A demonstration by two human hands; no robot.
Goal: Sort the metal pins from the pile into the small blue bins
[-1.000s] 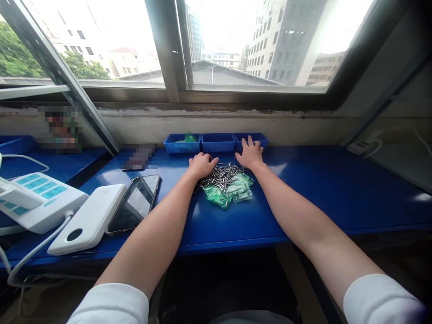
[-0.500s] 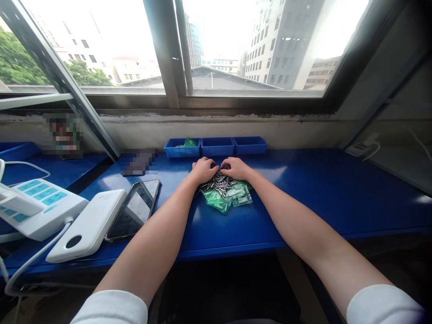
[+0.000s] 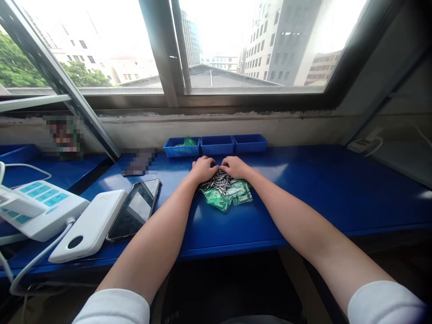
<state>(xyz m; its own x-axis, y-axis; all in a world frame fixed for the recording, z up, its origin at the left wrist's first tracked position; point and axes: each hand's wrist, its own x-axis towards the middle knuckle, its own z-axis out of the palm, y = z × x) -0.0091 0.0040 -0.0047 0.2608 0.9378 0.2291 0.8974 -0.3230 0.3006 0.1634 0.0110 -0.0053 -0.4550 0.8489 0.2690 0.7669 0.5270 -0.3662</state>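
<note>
Fingers curled, gripping or not I cannot tell, the left hand and right hand nearly meet at the far edge of the metal pile, equally close; its pieces point every way. Green packets lie at its near side. The right hand has left the rightmost bin beyond it.

Can't tell what, if anything, the left hand and right hand have pinched, fingers curl out of sight behind the metal pile. Left of that pile some flat thing is just blurry blocks; nearer than it, both white sleeves get cut off.
</note>
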